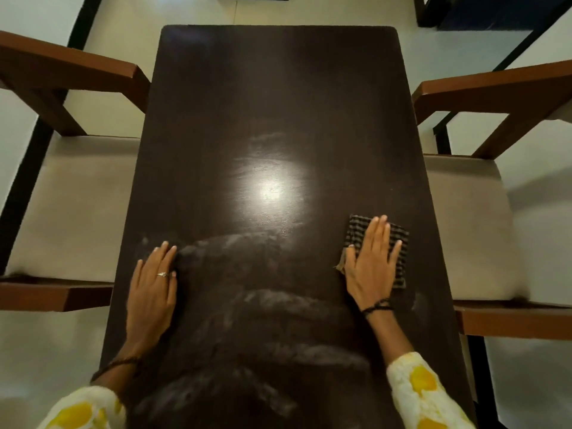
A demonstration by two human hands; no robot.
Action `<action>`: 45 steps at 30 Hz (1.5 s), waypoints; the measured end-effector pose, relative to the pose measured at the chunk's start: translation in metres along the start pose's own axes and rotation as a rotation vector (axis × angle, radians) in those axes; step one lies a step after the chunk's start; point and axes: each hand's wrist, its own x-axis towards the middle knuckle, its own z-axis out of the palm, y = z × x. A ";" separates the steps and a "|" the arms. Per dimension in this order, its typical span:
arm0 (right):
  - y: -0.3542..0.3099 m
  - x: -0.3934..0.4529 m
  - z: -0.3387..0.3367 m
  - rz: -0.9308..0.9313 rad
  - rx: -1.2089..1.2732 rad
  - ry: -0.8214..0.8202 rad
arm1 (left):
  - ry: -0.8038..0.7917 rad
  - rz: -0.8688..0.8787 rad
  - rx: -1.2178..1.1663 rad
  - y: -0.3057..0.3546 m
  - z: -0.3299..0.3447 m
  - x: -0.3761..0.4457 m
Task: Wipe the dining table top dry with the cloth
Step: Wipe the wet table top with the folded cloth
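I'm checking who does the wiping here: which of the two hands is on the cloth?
The right hand lies flat on the folded checked cloth; the left hand, wearing a ring, rests on the bare table top.

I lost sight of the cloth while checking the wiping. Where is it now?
In the head view, the checked cloth lies flat on the dark table top near its right edge, pressed under the right hand, beside the right-side chair.

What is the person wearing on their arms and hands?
Both sleeves are white with big yellow blotches. The left hand has a small silver ring on one finger and a thin dark thread band at the wrist. The right hand has a black beaded bracelet at its wrist.
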 end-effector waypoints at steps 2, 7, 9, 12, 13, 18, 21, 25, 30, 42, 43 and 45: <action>-0.020 -0.004 0.002 0.045 0.022 0.017 | -0.027 -0.019 0.012 -0.026 -0.004 -0.012; -0.104 -0.027 0.007 -0.023 0.012 0.024 | -0.027 0.004 -0.033 -0.051 0.004 -0.026; -0.147 -0.038 0.009 -0.065 0.029 0.005 | -0.008 0.022 -0.050 -0.049 0.006 -0.024; -0.210 -0.056 0.011 -0.133 0.076 -0.031 | 0.026 0.032 -0.083 -0.054 0.008 -0.026; -0.226 -0.061 0.013 -0.151 0.084 -0.041 | 0.044 0.011 -0.098 -0.056 0.008 -0.026; -0.288 -0.076 0.021 -0.227 0.092 -0.071 | 0.144 -0.189 -0.172 -0.075 0.005 -0.042; -0.319 -0.077 0.023 -0.279 0.081 -0.066 | 0.135 -0.210 -0.212 -0.083 0.007 -0.051; -0.356 -0.075 0.025 -0.319 0.063 -0.083 | 0.150 -0.248 -0.288 -0.085 0.006 -0.051; -0.380 -0.080 0.026 -0.421 0.028 -0.127 | 0.182 -0.364 -0.363 -0.087 0.003 -0.058; -0.353 -0.098 0.035 -0.691 0.119 -0.083 | 0.144 -0.337 -0.429 -0.090 0.002 -0.057; -0.360 -0.087 0.033 -0.688 0.119 -0.091 | 0.145 -0.339 -0.429 -0.089 0.001 -0.056; -0.374 -0.069 0.028 -0.679 0.115 -0.137 | 0.152 -0.343 -0.430 -0.089 0.000 -0.055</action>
